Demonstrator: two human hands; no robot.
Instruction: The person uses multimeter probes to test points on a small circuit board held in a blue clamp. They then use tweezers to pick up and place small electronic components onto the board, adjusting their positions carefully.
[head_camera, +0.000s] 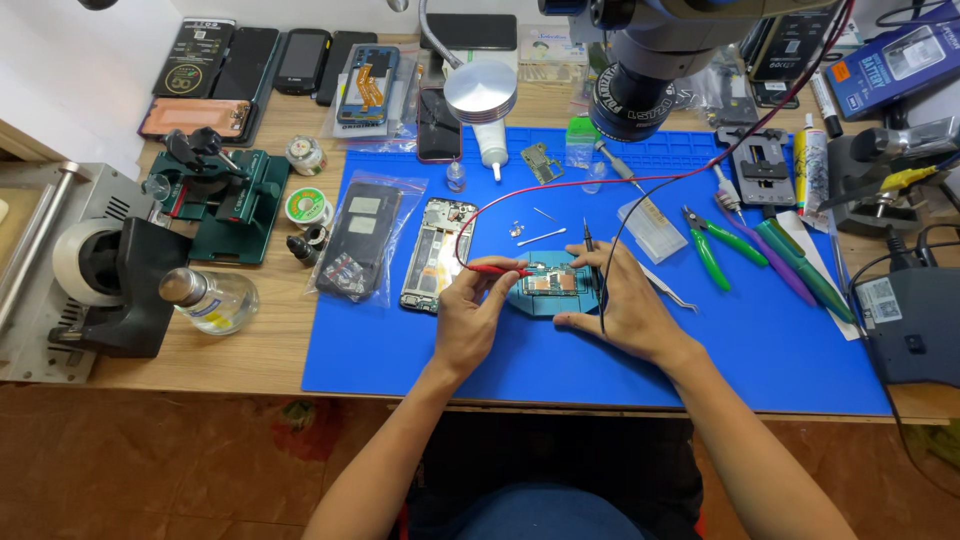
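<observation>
My left hand (470, 315) pinches a red test probe (497, 269) with a red lead, its tip on a small circuit board (552, 283) clamped in a teal holder (553, 302) on the blue work mat (760, 340). My right hand (622, 300) grips a black probe (589, 240) with a black lead, pointed down at the board's right edge. An opened phone body (437, 255) lies just left of the holder.
A microscope head (640, 85) hangs over the mat's back. Green-handled cutters (708, 243), tweezers (668, 290), pens and a bagged phone (357, 240) lie on the mat. A glass bottle (210, 297), green fixture (220, 195) and several phones sit left and behind. A black meter (910, 325) stands right.
</observation>
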